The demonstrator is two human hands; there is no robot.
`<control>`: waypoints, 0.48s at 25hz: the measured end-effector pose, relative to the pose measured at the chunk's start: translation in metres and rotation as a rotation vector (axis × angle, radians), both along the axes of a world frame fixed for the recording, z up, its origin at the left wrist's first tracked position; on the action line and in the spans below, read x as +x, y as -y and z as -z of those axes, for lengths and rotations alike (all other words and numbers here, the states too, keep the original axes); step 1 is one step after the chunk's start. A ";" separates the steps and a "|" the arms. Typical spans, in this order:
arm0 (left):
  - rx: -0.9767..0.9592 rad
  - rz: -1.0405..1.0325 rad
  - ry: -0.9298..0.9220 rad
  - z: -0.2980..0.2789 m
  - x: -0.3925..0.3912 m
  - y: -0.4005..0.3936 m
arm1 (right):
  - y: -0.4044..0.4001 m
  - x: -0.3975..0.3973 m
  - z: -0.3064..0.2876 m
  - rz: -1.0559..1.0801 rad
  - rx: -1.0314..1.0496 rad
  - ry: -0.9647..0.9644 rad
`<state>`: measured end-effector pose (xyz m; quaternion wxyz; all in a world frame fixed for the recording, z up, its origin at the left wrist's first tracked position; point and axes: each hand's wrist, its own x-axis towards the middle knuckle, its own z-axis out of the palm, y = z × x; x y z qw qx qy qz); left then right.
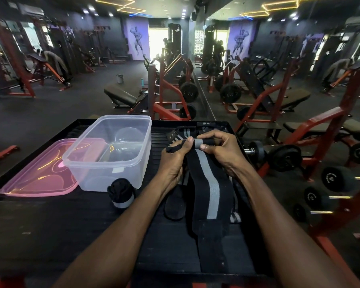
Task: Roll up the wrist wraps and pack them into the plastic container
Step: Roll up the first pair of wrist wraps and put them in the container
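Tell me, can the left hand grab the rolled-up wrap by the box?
Probably yes. The rolled wrap sits uncovered near the left hand, but that hand is holding the striped wrap and must release it first.

Dim gym interior, blown-out bright doorway (158,41) at back, yellow ceiling strips (121,5), wide-angle bending at edges, sharp foreground

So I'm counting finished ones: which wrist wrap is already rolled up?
The black roll with a grey band standing just in front of the plastic container; the wrap in the hands still trails flat.
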<state>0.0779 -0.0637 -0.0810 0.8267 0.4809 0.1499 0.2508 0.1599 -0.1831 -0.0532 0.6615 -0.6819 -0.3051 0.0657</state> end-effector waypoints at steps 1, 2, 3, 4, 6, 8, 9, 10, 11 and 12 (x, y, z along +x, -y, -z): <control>0.009 -0.002 -0.008 0.000 0.000 -0.001 | -0.001 0.000 0.000 -0.006 -0.004 -0.010; 0.018 -0.001 -0.014 0.001 0.000 -0.003 | -0.001 0.001 0.000 -0.011 -0.007 -0.026; 0.027 -0.001 -0.011 0.002 0.000 -0.004 | -0.001 0.001 0.001 -0.022 -0.004 -0.061; 0.039 -0.005 -0.005 0.002 0.000 -0.005 | -0.001 0.001 0.001 -0.031 -0.005 -0.110; 0.083 -0.016 0.010 0.004 0.001 -0.007 | 0.000 0.001 0.000 -0.060 -0.023 -0.229; 0.130 -0.016 0.025 0.005 0.003 -0.008 | 0.002 0.001 -0.001 -0.071 -0.063 -0.281; 0.128 -0.010 0.025 0.005 0.002 -0.008 | 0.002 0.000 -0.003 -0.065 -0.074 -0.275; 0.100 0.002 0.014 0.004 0.002 -0.007 | 0.002 -0.001 -0.004 -0.052 -0.076 -0.262; 0.048 0.024 0.001 0.001 0.000 -0.006 | 0.002 -0.002 -0.005 -0.039 -0.072 -0.257; -0.012 0.048 -0.010 -0.001 -0.001 -0.004 | 0.002 -0.003 -0.005 -0.028 -0.072 -0.251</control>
